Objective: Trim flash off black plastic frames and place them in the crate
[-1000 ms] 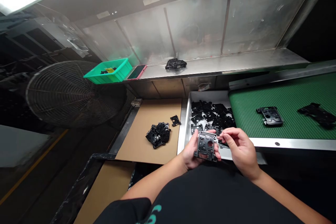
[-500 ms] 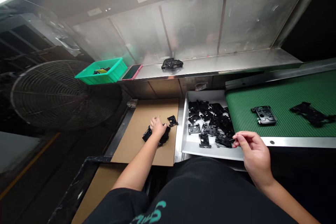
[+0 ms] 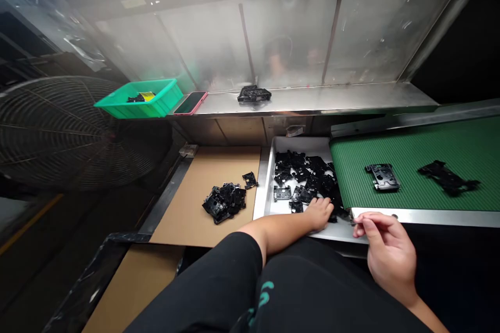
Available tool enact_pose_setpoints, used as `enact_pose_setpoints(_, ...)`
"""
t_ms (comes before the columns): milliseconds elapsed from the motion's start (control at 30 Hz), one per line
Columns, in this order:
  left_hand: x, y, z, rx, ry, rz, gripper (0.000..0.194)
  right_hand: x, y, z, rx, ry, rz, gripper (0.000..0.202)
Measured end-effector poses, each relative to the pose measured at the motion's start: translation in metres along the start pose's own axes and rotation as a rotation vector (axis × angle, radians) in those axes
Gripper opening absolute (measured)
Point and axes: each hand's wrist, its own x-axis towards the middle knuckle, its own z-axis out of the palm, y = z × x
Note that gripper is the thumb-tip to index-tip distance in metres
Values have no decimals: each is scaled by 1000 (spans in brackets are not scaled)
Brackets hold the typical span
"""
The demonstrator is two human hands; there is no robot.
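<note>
My left hand (image 3: 320, 213) reaches into the white tray (image 3: 300, 142), its fingers curled down on a black plastic part near the tray's front right. The fingers cover most of that part. Many similar flat black plastic parts (image 3: 312, 169) lie jumbled in this tray. Beside the tray's front right corner, my right hand (image 3: 390, 252) is closed in a pinch around a thin stick-like piece (image 3: 352, 220), whose kind is too small to make out. To the left, a pile of black plastic parts (image 3: 223, 203) and one separate part (image 3: 250, 180) rest on a cardboard sheet (image 3: 183, 197).
A green conveyor belt (image 3: 410, 145) at right carries two black parts, one nearer (image 3: 383, 177) and one farther right (image 3: 447, 177). On the metal shelf (image 3: 332, 98) are stacked black parts (image 3: 253, 94), a phone (image 3: 190, 103) and a green bin (image 3: 140, 109). A large fan (image 3: 78, 135) stands left.
My left hand has left the pile on the cardboard and moved right into the white tray. My right hand keeps its pinch near the tray corner. The view has shifted slightly.
</note>
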Motion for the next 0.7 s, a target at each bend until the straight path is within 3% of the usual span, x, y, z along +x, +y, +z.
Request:
enact_pose_setpoints(100, 0, -10, 0, -65, -10, -54, 51, -6, 3, -6, -10, -3, 41, 11)
enact_pose_setpoints(267, -13, -23, -14, -280, 19, -162, 81, -3, 7, -10, -18, 16, 63, 13)
enact_pose_setpoints(400, -41, -25, -31, -589, 99, -296, 72, 6, 4, -5, -19, -7, 60, 12)
enact_pose_setpoints(533, -76, -10, -56, -983, 134, -352, 65, 11, -1, 6, -16, -85, 57, 11)
enact_pose_setpoints(700, -110, 35, -78, -1339, 91, -303, 67, 17, -1, 24, -44, -178, 50, 12)
